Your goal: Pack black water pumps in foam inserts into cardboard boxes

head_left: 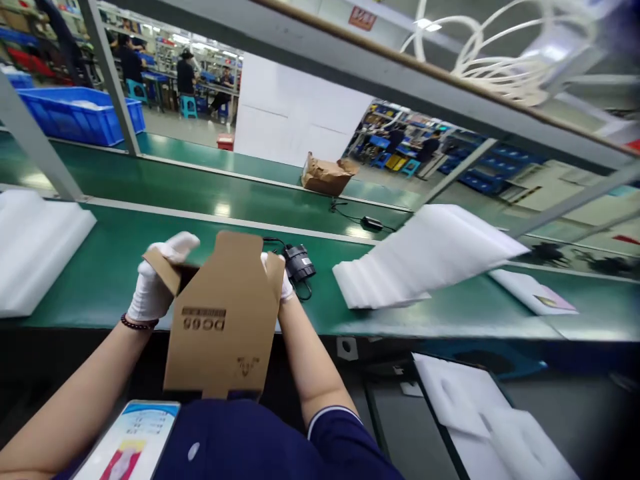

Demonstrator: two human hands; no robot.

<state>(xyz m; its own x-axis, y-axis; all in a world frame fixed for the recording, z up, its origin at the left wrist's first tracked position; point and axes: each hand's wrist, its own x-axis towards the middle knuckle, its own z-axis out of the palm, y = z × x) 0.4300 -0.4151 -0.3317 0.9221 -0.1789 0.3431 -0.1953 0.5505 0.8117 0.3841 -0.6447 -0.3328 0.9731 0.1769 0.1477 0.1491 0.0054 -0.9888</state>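
Observation:
A brown cardboard box (pixel 225 313), printed "DC65", is held upright between both gloved hands at the green table's near edge. My left hand (pixel 155 283) in a white glove grips its left flap, fingers curled round the card. My right hand (pixel 284 283) is mostly hidden behind the box's right flap and presses on it. Just behind the box lies a black power adapter (pixel 299 263) with its cable.
White foam sheets lie in a stack (pixel 425 263) to the right and another stack (pixel 35 247) at far left. A booklet (pixel 537 293), a crumpled carton (pixel 325 175) and blue bins (pixel 75 113) lie beyond. Foam trays (pixel 480 407) sit lower right. People work in the background.

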